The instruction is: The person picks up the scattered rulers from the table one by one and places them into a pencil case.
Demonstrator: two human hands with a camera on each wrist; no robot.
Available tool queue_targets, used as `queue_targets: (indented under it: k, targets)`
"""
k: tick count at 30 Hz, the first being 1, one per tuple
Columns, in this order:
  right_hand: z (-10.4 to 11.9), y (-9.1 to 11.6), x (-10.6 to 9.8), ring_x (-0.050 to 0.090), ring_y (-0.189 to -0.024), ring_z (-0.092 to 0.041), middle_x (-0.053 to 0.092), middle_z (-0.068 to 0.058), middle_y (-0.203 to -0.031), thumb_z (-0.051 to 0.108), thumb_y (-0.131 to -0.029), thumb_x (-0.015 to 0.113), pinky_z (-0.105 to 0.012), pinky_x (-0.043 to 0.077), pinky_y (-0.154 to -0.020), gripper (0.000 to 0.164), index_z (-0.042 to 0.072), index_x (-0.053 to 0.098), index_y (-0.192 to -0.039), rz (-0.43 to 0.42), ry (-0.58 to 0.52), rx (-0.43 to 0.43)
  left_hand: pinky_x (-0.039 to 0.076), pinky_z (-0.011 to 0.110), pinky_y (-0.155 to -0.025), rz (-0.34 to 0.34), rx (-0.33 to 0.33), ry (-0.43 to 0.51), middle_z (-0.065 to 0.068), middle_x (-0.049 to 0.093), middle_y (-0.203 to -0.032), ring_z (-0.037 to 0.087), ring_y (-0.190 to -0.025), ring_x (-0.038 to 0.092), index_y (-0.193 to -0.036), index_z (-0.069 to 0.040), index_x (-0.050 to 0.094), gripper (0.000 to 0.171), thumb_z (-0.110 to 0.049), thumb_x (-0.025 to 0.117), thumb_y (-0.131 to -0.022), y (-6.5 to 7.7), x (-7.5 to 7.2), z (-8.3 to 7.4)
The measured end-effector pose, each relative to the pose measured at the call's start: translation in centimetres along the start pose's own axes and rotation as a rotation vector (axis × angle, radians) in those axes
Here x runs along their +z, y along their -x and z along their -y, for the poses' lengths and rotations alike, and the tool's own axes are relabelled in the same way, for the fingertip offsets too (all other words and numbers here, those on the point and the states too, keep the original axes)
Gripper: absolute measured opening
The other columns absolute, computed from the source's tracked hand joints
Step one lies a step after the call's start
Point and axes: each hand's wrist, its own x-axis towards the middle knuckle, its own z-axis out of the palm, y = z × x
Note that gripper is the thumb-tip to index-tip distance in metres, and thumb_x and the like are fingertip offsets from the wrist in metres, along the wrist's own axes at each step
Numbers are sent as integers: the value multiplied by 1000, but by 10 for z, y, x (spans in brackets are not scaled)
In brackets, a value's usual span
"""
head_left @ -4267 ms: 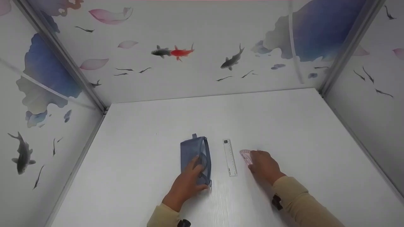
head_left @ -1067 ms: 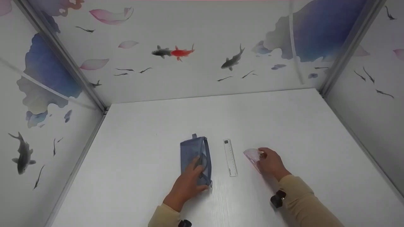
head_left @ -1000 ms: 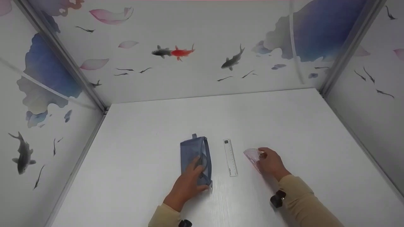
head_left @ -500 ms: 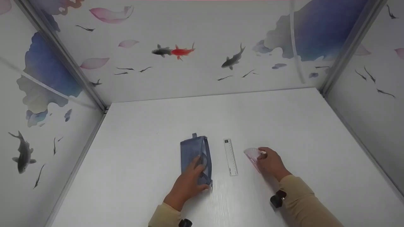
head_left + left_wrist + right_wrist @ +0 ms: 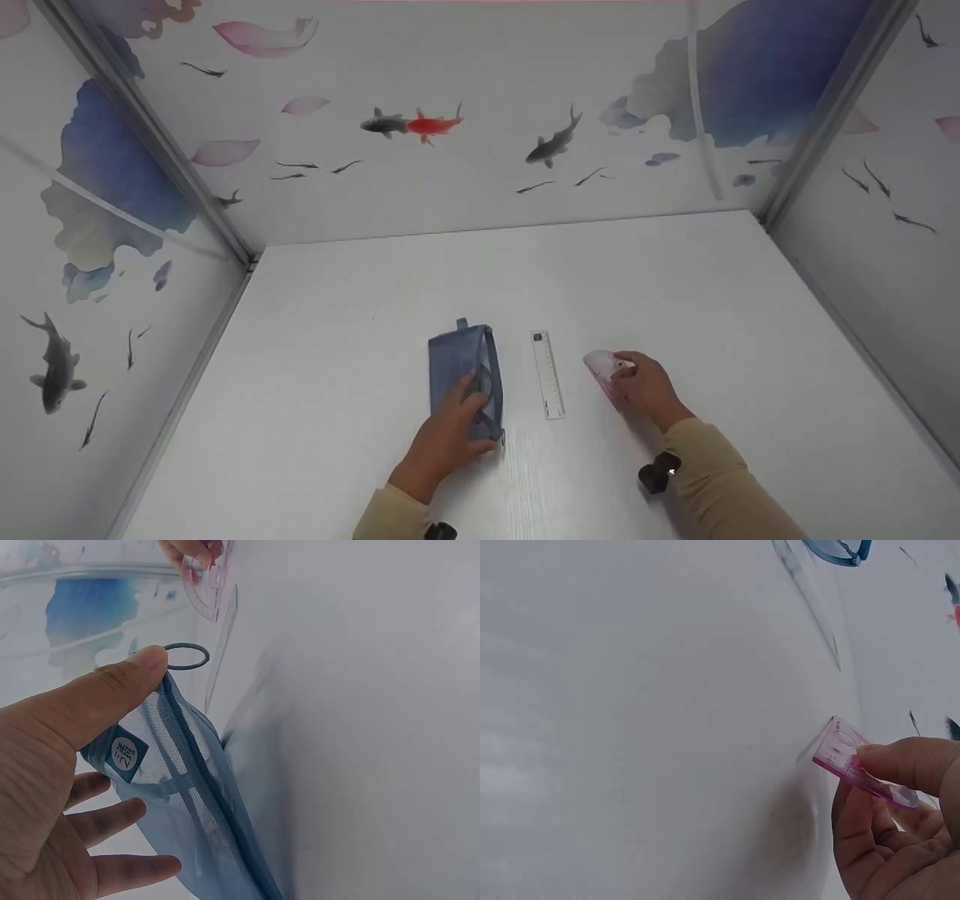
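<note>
A blue mesh zip pouch lies on the white table, its zipped side parted toward the right. My left hand holds the pouch's near end, thumb by the zipper pull ring and the other fingers spread along the mesh. A small label shows near that end. To the right, my right hand pinches a pink clear protractor between thumb and fingers. The protractor is tilted, its curved side away from me; part of it is hidden by the hand. Between the hands lies a clear ruler, touched by neither.
White panels painted with fish and petals enclose the table at the back and both sides. Metal posts stand at the corners. Dark wrist devices sit at both cuffs.
Over the last few seconds my right hand has shifted slightly right with the protractor and changed its grip, tilting the protractor more just now. Left hand, pouch and ruler stay put.
</note>
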Motion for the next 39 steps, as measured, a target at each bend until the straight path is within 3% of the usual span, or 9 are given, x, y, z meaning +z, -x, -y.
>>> queue_targets:
  k: [11,27,34,39]
  targets:
    - [0,2,-1,54,-81,-17,57,-21,-116,5,-89,56,-25,47,-65,53,-2,43,-140,12,-81,53,54,39,-81,-14,22,-19,15,31,-154,34,-126,50,-119,-12,56,58,-29,85,-72,0,0,-1]
    - [10,3,5,54,-81,-17,58,-17,-112,5,-88,58,-25,47,-66,57,0,41,-142,-13,-162,85,54,40,-83,-10,14,-16,15,31,-154,35,-131,45,-120,-13,56,58,-29,85,-72,0,-1,-2]
    - [15,2,11,56,-86,-18,56,-22,-121,7,-87,59,-26,50,-72,59,0,40,-142,-13,-222,96,53,40,-86,-10,17,-8,15,31,-154,35,-132,44,-121,-12,57,58,-28,85,-73,0,-1,-1]
    - [20,3,15,57,-85,-18,57,-21,-118,4,-87,60,-25,51,-72,58,-1,40,-142,-17,-261,90,54,34,-75,-11,27,-9,15,31,-154,29,-116,57,-121,-12,56,58,-29,84,-74,0,-2,-2]
